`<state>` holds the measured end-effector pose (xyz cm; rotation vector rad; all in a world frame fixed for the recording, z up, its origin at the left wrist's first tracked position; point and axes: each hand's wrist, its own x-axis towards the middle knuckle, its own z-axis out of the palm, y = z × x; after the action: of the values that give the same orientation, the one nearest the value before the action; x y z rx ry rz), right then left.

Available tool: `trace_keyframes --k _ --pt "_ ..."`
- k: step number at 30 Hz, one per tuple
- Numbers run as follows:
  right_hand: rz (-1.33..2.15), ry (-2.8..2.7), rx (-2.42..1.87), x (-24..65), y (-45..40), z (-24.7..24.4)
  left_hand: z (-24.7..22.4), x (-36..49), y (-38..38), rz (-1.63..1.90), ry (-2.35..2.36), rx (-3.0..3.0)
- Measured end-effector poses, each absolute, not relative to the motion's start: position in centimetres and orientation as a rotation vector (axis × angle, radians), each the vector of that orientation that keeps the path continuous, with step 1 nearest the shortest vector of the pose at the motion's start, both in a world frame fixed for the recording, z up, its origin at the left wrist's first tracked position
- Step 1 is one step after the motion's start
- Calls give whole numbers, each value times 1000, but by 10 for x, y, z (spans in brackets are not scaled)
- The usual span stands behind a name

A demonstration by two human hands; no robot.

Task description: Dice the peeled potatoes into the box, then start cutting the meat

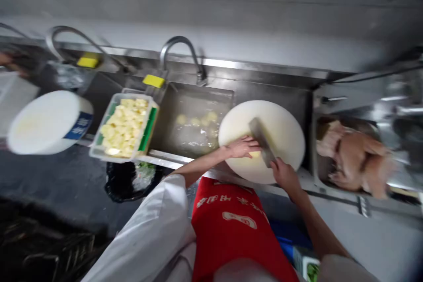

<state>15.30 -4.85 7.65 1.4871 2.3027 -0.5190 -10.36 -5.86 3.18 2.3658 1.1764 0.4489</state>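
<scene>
On the round white cutting board (pixel 231 125), my left hand (pixel 243 146) presses a pale yellow potato (pixel 255 154), which is mostly hidden under the fingers. My right hand (pixel 287 178) grips the handle of a cleaver (pixel 261 139). Its broad blade stands right beside the left fingertips and the potato, slightly blurred. Several peeled potatoes (pixel 195 121) lie in water in the sink (pixel 170 114) to the left of the board. Farther left, a clear plastic tub (pixel 96 147) holds many cut potato chunks (pixel 125 125).
Behind the sink rises a curved faucet (pixel 178 39), with yellow sponges (pixel 153 81) near it. Raw poultry (pixel 355 154) fills a metal tray at the right. Another round white board (pixel 46 119) leans at the left. Below the tub sits a black-lined bin (pixel 115 183).
</scene>
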Motion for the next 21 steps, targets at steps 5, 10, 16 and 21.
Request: trace_keyframes --k 5,10,16,21 --pt "-644 2244 1418 182 -58 84 -8 -71 -73 746 1469 2354" --pt "-707 2213 1345 202 -71 79 -31 -59 -95 1138 1852 2175" --pt "-720 2222 1313 216 -79 79 -33 -53 -92 1216 1751 2171" --pt "-649 2168 1341 211 -97 101 -37 -58 -89 1174 1707 2150"
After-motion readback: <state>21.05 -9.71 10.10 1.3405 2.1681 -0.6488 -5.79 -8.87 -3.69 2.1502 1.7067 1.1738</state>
